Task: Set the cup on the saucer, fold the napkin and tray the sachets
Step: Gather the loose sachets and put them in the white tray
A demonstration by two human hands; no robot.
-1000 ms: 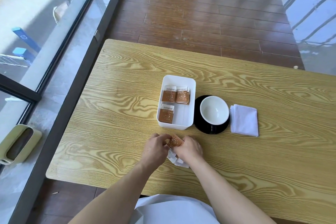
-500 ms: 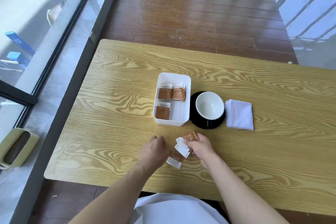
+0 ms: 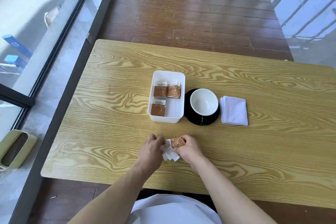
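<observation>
Status: cup point(image 3: 204, 102) sits on the saucer point(image 3: 192, 121), just right of the tray point(image 3: 181, 85) — done. Napkin point(image 3: 234, 110) folded, right of the saucer — looks done. Tray holds three piles of sachets point(image 3: 167, 91). Remaining: loose sachets point(image 3: 174, 148) bunched on the table point(image 3: 109, 114), near side of the tray. My right hand point(image 3: 189, 148) pinches a few; my left hand point(image 3: 151, 148) is curled against the bunch, hold unclear. Next, I reckon: square the stack, drop it in the tray's empty corner.
</observation>
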